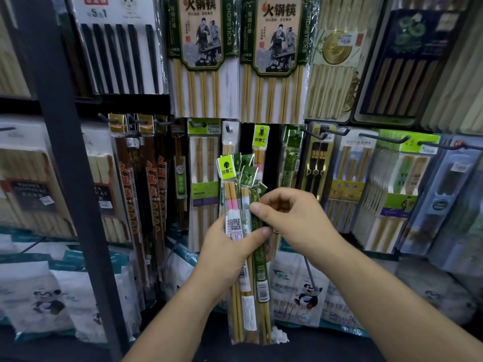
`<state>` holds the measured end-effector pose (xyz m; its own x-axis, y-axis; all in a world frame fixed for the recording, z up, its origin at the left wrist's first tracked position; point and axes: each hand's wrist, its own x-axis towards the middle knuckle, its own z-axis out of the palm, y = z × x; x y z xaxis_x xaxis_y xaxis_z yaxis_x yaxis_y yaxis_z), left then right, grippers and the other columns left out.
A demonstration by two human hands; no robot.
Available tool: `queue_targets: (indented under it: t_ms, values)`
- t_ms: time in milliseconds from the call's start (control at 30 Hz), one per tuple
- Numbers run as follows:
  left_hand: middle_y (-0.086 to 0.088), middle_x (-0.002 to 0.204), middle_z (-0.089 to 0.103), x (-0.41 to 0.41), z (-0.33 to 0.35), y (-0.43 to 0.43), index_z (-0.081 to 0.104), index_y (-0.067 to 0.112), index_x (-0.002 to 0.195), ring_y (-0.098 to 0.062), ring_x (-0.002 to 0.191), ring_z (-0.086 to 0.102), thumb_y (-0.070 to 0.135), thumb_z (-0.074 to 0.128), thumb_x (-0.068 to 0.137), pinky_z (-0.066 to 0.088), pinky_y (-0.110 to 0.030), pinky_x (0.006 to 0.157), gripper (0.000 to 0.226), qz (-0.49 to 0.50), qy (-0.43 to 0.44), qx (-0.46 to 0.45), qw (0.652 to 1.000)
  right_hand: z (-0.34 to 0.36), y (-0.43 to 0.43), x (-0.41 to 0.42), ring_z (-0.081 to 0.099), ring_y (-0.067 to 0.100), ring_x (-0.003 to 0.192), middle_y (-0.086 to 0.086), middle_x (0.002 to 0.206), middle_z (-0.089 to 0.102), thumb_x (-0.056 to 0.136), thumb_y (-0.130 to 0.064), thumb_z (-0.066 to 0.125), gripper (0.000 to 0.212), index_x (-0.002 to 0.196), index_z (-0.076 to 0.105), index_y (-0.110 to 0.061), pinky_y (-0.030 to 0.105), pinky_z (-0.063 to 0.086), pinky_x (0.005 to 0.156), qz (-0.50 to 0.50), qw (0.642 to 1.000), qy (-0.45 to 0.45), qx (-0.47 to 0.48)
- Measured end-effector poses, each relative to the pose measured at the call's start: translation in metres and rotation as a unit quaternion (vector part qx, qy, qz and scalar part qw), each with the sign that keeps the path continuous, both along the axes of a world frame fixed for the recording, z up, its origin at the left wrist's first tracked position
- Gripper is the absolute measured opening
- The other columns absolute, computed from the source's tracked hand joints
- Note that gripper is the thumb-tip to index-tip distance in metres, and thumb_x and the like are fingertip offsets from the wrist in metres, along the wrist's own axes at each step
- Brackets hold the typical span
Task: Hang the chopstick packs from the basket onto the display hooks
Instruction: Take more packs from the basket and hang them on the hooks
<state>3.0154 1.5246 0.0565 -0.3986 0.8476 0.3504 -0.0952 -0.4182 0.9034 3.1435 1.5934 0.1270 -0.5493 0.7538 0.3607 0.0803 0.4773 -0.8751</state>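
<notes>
Left hand (230,246) clamped round the packs (233,197), held upright, tops pointing at the hooks (261,131) just above. Right hand (295,220), nearer those tops, pinched the green pack (261,278) at the bundle's right edge. Straight lift likely.

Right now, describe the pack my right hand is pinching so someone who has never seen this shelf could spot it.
Start at the wall of hanging packs, then drop to the bundle the left hand holds upright before it. The right hand pinches the rightmost pack there: a narrow dark green sleeve, unlike its pale neighbour with the lime header and pink band.
</notes>
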Motion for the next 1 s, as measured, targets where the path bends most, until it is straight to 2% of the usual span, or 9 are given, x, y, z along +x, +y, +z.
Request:
queue_targets:
  t_ms: [167,300,367,467,567,667,733,867,1000]
  values:
    - [-0.01,0.097,0.078,0.001,0.001,0.0,0.075,0.026,0.104,-0.026,0.084,0.077,0.014,0.083,0.082,0.063,-0.039,0.065,0.027,-0.013,-0.012,0.003,1.0,-0.002,0.003,0.002,0.062,0.007,0.067,0.001,0.078,0.066,0.083,-0.016,0.082,0.012,0.09,0.073,-0.013,0.021,0.055,0.062,0.043,0.999,0.008,-0.029]
    - [-0.007,0.103,0.079,0.0,0.002,0.001,0.074,0.027,0.104,-0.024,0.095,0.076,0.027,0.089,0.076,0.063,-0.035,0.074,0.032,0.002,0.007,0.0,1.0,-0.002,0.011,0.005,0.056,0.004,0.061,-0.002,0.072,0.063,0.086,-0.014,0.079,0.01,0.087,0.069,-0.013,0.016,0.046,0.055,0.035,0.998,0.011,-0.048]
    - [-0.001,0.095,0.079,-0.001,0.002,0.0,0.07,0.021,0.105,-0.016,0.088,0.076,0.031,0.086,0.075,0.061,-0.026,0.071,0.036,0.025,0.009,-0.004,1.0,0.002,0.016,0.008,0.057,0.004,0.059,0.002,0.077,0.07,0.089,-0.015,0.076,0.01,0.088,0.065,-0.016,0.018,0.045,0.052,0.017,0.997,0.033,-0.06]
    - [-0.005,0.081,0.073,-0.002,0.001,0.0,0.06,0.007,0.108,-0.022,0.07,0.071,0.026,0.083,0.076,0.063,-0.037,0.065,0.044,0.021,-0.042,-0.015,0.999,0.015,0.023,0.013,0.067,0.003,0.065,0.007,0.09,0.078,0.093,-0.01,0.07,0.018,0.103,0.061,-0.021,0.014,0.045,0.048,0.012,0.992,0.102,-0.073]
    - [-0.012,0.077,0.069,-0.002,0.001,0.0,0.056,0.001,0.107,-0.027,0.064,0.067,0.022,0.081,0.083,0.06,-0.038,0.062,0.041,0.019,-0.039,-0.025,0.999,0.029,0.029,0.014,0.065,-0.003,0.065,0.003,0.091,0.078,0.096,-0.016,0.068,0.027,0.119,0.06,-0.027,0.015,0.045,0.051,-0.009,0.991,0.123,-0.046]
    - [-0.013,0.075,0.068,-0.001,0.0,0.001,0.057,0.0,0.107,-0.028,0.063,0.067,0.017,0.078,0.089,0.059,-0.035,0.061,0.033,0.014,-0.029,-0.035,0.999,0.039,0.032,0.011,0.065,0.002,0.071,-0.001,0.087,0.077,0.1,-0.033,0.062,0.009,0.103,0.067,-0.028,0.026,0.044,0.065,-0.054,0.99,0.131,-0.012]
    - [-0.014,0.075,0.068,-0.001,-0.001,0.001,0.057,0.0,0.109,-0.028,0.064,0.067,0.016,0.077,0.09,0.059,-0.035,0.062,0.032,0.012,-0.027,-0.039,0.999,0.043,0.033,0.007,0.064,0.003,0.07,-0.002,0.081,0.076,0.101,-0.039,0.059,0.018,0.093,0.068,-0.026,0.031,0.042,0.071,-0.08,0.986,0.144,-0.003]
    - [-0.016,0.077,0.068,-0.001,-0.002,0.002,0.059,-0.001,0.111,-0.029,0.064,0.067,0.014,0.077,0.091,0.059,-0.034,0.061,0.032,0.019,-0.029,-0.039,0.999,0.045,0.038,0.003,0.053,-0.001,0.056,-0.011,0.065,0.064,0.099,-0.033,0.062,0.018,0.084,0.068,-0.024,0.024,0.036,0.063,-0.111,0.981,0.154,-0.028]
    - [-0.018,0.075,0.069,-0.002,-0.003,0.002,0.058,-0.002,0.113,-0.03,0.064,0.068,0.015,0.078,0.09,0.059,-0.034,0.061,0.034,0.022,-0.034,-0.042,0.998,0.041,0.043,0.002,0.056,0.008,0.078,-0.008,0.091,0.068,0.096,-0.032,0.066,0.006,0.101,0.069,-0.03,0.024,0.039,0.067,-0.126,0.98,0.148,-0.034]
